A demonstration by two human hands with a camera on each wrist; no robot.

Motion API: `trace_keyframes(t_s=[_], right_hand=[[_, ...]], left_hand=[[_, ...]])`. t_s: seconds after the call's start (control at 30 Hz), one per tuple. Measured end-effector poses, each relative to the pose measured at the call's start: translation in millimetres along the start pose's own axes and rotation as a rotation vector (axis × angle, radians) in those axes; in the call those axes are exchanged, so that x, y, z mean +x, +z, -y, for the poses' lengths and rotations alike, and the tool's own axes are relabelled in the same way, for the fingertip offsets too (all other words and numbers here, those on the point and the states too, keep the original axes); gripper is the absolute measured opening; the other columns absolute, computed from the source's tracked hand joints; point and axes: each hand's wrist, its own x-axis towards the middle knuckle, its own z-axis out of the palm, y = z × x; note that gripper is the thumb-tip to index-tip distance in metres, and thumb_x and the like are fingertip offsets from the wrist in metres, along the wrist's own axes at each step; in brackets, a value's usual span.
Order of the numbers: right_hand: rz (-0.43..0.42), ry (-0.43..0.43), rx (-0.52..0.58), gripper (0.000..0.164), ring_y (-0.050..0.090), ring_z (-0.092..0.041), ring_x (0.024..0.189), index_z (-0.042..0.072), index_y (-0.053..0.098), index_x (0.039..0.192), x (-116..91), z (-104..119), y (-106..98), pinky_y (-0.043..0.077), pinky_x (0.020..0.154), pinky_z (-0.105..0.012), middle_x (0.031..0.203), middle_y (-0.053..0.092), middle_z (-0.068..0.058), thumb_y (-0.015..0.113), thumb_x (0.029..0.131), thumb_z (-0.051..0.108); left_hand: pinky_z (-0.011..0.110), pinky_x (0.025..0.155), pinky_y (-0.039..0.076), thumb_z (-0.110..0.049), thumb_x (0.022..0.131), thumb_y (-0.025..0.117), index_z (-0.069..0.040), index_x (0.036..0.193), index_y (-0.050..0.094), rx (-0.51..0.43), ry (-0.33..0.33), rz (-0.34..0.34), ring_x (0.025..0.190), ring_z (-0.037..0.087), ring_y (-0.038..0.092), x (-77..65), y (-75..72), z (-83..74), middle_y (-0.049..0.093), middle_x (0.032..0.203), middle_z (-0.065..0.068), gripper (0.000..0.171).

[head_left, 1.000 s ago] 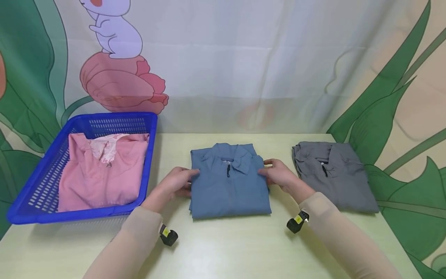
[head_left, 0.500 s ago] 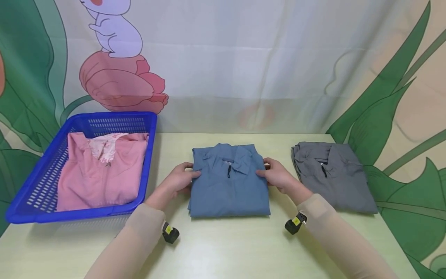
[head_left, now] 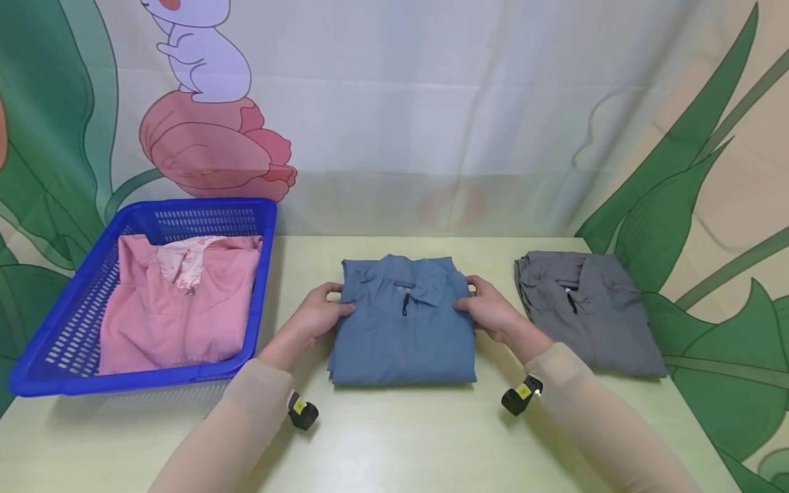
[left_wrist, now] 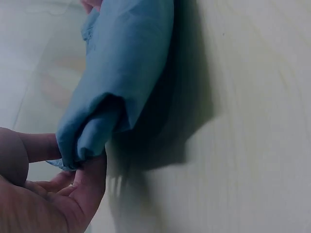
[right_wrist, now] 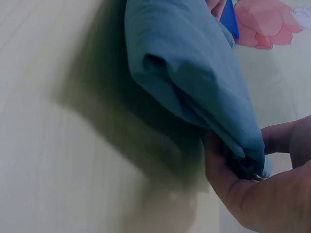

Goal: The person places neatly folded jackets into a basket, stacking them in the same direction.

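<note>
A folded blue jacket (head_left: 403, 335) with a collar and a black zip pull lies at mid-table between my hands. My left hand (head_left: 320, 313) grips its left side, thumb on top and fingers beneath. On the opposite side my right hand (head_left: 490, 311) holds the right edge the same way. In the left wrist view the folded layers of the jacket (left_wrist: 121, 58) sit between thumb and fingers, a dark shadow under them. The right wrist view shows the jacket (right_wrist: 184, 63) pinched at its side, its lower edge above the tabletop.
At left stands a blue plastic basket (head_left: 266, 274) with a folded pink garment (head_left: 185, 322) inside. A folded grey jacket (head_left: 592, 315) lies on the table (head_left: 407, 438) to the right. Behind the table hangs a printed curtain (head_left: 382, 137).
The thumbs have settled on the jacket's top with the fingers tucked under its sides. The jacket has shifted and bunched slightly. The basket and the grey jacket stay put.
</note>
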Motion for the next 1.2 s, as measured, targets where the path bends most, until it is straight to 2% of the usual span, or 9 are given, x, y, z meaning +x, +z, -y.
trace_keyframes(t_s=[0.13,0.37,0.63,0.87,1.03,1.2], right_hand=[[0.019,-0.050,-0.008,0.065,0.051,-0.039,0.131,-0.002,0.021,0.157,-5,11,1,0.051,0.099,-0.050,0.143,0.046,-0.029,0.052,0.100,-0.001],[0.059,-0.110,-0.029,0.066,0.055,-0.040,0.128,0.000,0.022,0.158,-12,30,2,0.055,0.094,-0.045,0.143,0.049,-0.030,0.054,0.100,-0.002],[0.076,-0.123,-0.047,0.066,0.052,-0.041,0.130,-0.001,0.021,0.158,-18,42,-3,0.053,0.098,-0.049,0.143,0.047,-0.030,0.055,0.102,-0.001],[0.088,-0.147,-0.026,0.064,0.053,-0.041,0.130,0.001,0.023,0.157,-25,52,-10,0.053,0.098,-0.048,0.142,0.049,-0.030,0.054,0.102,-0.003],[0.121,-0.184,-0.011,0.063,0.053,-0.040,0.131,0.003,0.023,0.158,-29,61,-9,0.052,0.100,-0.049,0.144,0.049,-0.029,0.053,0.102,-0.002],[0.126,-0.238,0.031,0.065,0.052,-0.040,0.132,0.005,0.023,0.159,-30,71,1,0.051,0.101,-0.050,0.148,0.046,-0.027,0.054,0.102,-0.001]], left_hand=[[0.051,0.098,0.051,-0.004,0.102,0.059,0.002,0.149,0.040,-0.022,0.008,0.008,0.111,0.032,0.059,-6.2,-4.0,-9.6,0.058,0.130,0.029,0.051],[0.051,0.097,0.052,-0.005,0.104,0.056,0.003,0.153,0.034,-0.103,0.006,0.057,0.116,0.035,0.059,-15.1,-9.5,-15.5,0.053,0.137,0.030,0.055],[0.037,0.078,0.057,-0.005,0.104,0.056,0.001,0.155,0.034,-0.145,0.038,0.026,0.095,0.023,0.062,-22.5,-6.4,-22.4,0.060,0.123,0.023,0.056],[0.034,0.072,0.057,-0.005,0.104,0.057,0.001,0.155,0.033,-0.148,0.074,0.022,0.087,0.019,0.060,-34.3,-4.1,-36.7,0.060,0.119,0.021,0.057],[0.034,0.071,0.058,-0.006,0.104,0.058,-0.001,0.156,0.032,-0.104,0.101,0.021,0.089,0.021,0.060,-45.1,-13.7,-51.6,0.058,0.115,0.018,0.058],[0.033,0.072,0.058,-0.007,0.104,0.058,-0.002,0.157,0.031,-0.052,0.127,0.023,0.090,0.021,0.061,-52.8,-32.9,-63.8,0.053,0.109,0.015,0.059]])
